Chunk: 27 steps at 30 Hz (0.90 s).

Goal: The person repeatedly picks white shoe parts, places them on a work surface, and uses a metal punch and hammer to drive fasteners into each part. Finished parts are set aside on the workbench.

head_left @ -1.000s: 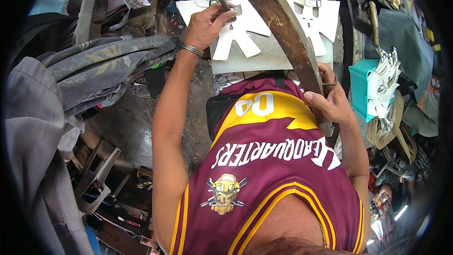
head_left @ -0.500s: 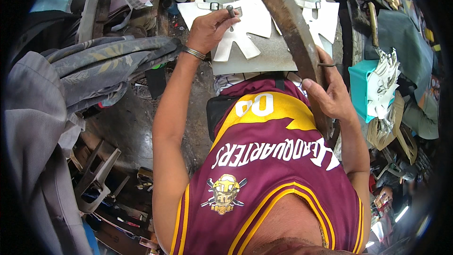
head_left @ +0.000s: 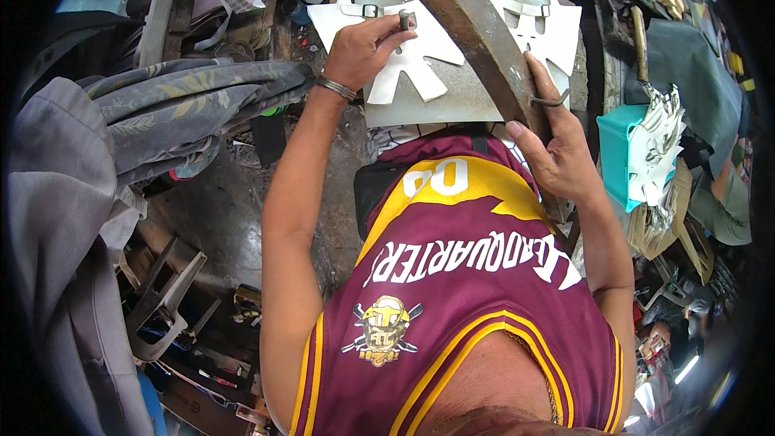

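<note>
Left fingers (head_left: 386, 32) pinched closed round a short dark metal punch (head_left: 406, 19), held upright with its tip on the white cut-out sheet piece (head_left: 404, 64). Left hand (head_left: 363, 48) resting on that same piece, bracelet (head_left: 335, 86) at the wrist. Right fingers (head_left: 539, 85) wrapped closed round the rusty curved iron bar (head_left: 468, 24), right hand (head_left: 553, 141) gripping its near end beside a small hook (head_left: 551, 101). Piece lying flat on the grey metal plate (head_left: 460, 101) at the bench's near edge, a second white cut-out (head_left: 537, 28) towards the far right corner. Best done, by the look of it, with the punch kept square to the sheet, the piece pinned flat under the palm, and left fingertips held clear of the bar's line. Bar itself crossing over the plate and hiding part of the sheet. Round about: folded grey patterned cloth (head_left: 186, 105) off the left edge, teal box (head_left: 617, 153) of white cut-outs (head_left: 658, 145) off the right, scrap metal brackets (head_left: 161, 299) on the floor.
</note>
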Each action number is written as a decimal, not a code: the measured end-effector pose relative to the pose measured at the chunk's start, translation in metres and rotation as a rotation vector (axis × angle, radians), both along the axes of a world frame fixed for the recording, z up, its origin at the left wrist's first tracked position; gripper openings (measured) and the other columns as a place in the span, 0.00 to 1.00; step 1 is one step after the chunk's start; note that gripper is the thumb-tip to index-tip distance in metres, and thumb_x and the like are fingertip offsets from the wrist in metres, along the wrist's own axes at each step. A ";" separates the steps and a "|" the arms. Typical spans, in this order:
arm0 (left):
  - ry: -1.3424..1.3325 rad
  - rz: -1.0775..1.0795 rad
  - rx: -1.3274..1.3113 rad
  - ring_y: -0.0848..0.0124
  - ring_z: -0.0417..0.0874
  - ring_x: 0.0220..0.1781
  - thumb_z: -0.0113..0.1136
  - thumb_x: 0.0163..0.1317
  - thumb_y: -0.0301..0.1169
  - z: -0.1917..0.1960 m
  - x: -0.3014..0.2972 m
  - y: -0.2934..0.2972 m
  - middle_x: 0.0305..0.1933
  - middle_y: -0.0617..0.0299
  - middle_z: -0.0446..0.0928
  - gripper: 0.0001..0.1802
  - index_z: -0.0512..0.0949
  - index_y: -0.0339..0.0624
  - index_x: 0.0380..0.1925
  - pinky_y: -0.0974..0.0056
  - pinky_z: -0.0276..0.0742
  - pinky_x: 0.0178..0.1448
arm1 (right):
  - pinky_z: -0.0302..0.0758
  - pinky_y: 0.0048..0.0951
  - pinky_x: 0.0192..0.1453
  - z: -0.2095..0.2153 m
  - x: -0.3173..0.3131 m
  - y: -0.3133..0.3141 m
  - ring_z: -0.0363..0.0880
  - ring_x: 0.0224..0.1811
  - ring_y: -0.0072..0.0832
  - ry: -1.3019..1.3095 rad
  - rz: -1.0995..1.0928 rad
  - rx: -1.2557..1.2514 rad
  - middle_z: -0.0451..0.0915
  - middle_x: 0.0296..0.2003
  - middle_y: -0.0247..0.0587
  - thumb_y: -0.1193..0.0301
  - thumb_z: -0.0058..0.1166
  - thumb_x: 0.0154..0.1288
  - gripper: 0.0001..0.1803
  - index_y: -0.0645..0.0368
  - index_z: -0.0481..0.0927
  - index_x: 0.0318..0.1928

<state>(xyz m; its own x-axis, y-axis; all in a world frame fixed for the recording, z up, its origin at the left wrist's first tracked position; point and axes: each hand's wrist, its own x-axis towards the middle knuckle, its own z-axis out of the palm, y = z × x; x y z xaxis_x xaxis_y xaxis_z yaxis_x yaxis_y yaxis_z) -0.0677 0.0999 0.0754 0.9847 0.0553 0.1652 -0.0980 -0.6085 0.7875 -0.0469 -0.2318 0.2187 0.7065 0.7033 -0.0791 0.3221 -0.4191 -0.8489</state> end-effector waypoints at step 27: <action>-0.088 0.044 0.077 0.53 0.92 0.41 0.71 0.73 0.43 -0.002 -0.008 -0.004 0.42 0.54 0.90 0.14 0.89 0.48 0.50 0.55 0.86 0.45 | 0.71 0.47 0.78 0.024 0.010 0.042 0.76 0.72 0.69 0.137 0.049 -0.499 0.74 0.71 0.77 0.63 0.58 0.80 0.44 0.48 0.52 0.88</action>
